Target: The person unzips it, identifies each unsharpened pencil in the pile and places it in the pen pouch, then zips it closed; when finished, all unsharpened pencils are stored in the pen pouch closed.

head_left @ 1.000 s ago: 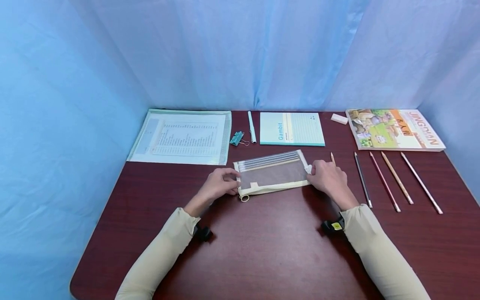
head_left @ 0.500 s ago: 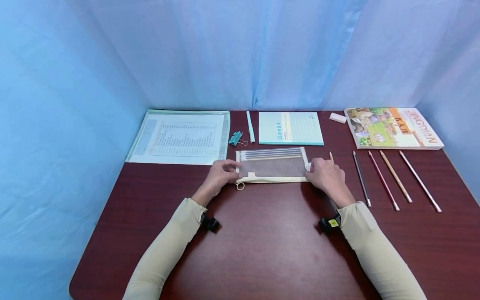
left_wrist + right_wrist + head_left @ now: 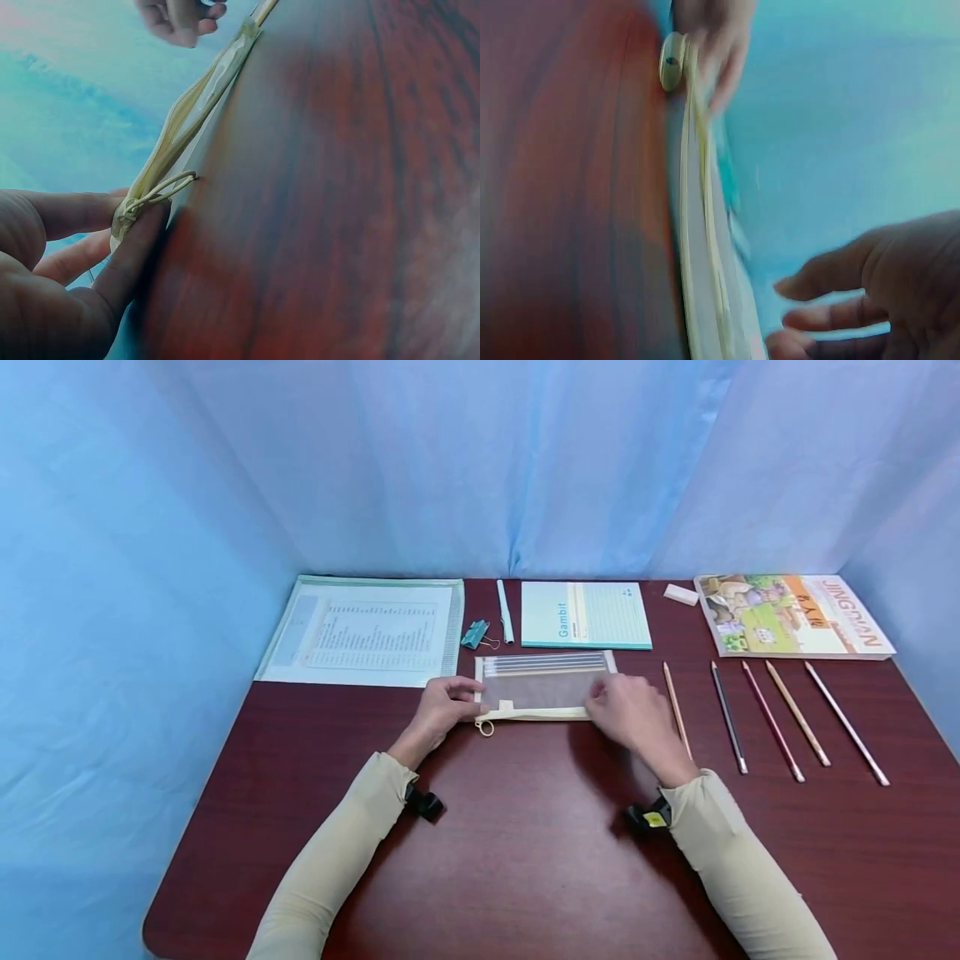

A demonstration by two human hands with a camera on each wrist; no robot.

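A mesh zip pencil pouch (image 3: pixel 540 689) with cream edging lies in the middle of the table, and several pencils show through its far side. My left hand (image 3: pixel 442 706) pinches its left end between thumb and fingers, beside the ring zipper pull (image 3: pixel 486 727). In the left wrist view the zip edge of the pouch (image 3: pixel 184 124) gapes a little. My right hand (image 3: pixel 633 714) hovers over the pouch's right end and covers its near right corner. In the right wrist view the fingers of this hand (image 3: pixel 870 289) are parted, hold nothing and stand apart from the pouch.
Several loose pencils (image 3: pixel 772 718) lie right of the pouch. Behind it are a document folder (image 3: pixel 367 631), a teal binder clip (image 3: pixel 476 634), a pen (image 3: pixel 505 612), a notebook (image 3: pixel 585 615), an eraser (image 3: pixel 681 594) and a book (image 3: pixel 795 615). Curtains (image 3: pixel 420 468) enclose the table.
The pouch has turned straight and shifted slightly away from me. My right hand has let go of its right end and moved left, uncovering more of the nearest pencil. My left hand keeps its hold.
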